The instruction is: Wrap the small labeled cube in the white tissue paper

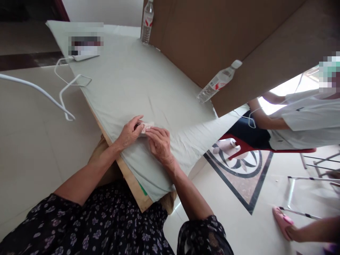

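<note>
Close to the near edge of the cloth-covered table, my left hand [130, 132] and my right hand [160, 143] meet over a small whitish, packet-like thing [147, 125]. The left thumb presses on its left side, and the fingers of the right hand pinch its right side. A small dark patch shows by the left fingertips; I cannot make out what it is. The fingers partly cover the little packet, so its exact kind does not show. Pale grey-green cloth [119, 88] lies under both hands.
A tall brown cardboard sheet [196, 39] stands across the table, with two clear water bottles [219, 82] [147, 24] against it. A white cable [62, 101] hangs off the left edge near a blurred-out device [86, 56]. Another person [300, 117] sits at the right.
</note>
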Demonstrator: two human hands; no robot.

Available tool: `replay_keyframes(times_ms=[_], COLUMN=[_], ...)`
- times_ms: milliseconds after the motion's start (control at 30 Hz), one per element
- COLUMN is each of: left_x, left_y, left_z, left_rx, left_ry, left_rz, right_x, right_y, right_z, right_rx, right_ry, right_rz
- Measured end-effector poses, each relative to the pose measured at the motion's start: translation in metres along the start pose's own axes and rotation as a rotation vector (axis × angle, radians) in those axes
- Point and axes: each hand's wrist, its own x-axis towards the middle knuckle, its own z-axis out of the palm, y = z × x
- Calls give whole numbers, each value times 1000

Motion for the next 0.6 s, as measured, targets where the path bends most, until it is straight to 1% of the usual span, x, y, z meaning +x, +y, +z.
replay_keyframes(times_ms=[133, 200, 267, 333, 433, 533, 600], left_x=[-1, -1, 0, 1, 3, 6, 6], left_y=[-6, -9, -12, -16, -22, -26, -27], left_z=[4, 5, 7, 8, 11, 13, 13], left_rx=[16, 14, -10, -54, -132, -171, -166], left_ry=[35, 48, 69, 101, 155, 213, 252], left_rz=[2, -1, 3, 16, 39, 45, 41], right_x=[-14, -16, -17, -16, -8, 12, 27], right_y=[14, 24, 32, 37, 44, 56, 65], right_z=[0, 1, 2, 2, 3, 9, 17], right_rx=[39, 75, 176, 304, 460, 581, 621], right_ry=[245, 311, 333, 343, 332, 318, 339], right_rz=[196, 324, 467, 574, 629, 665, 683])
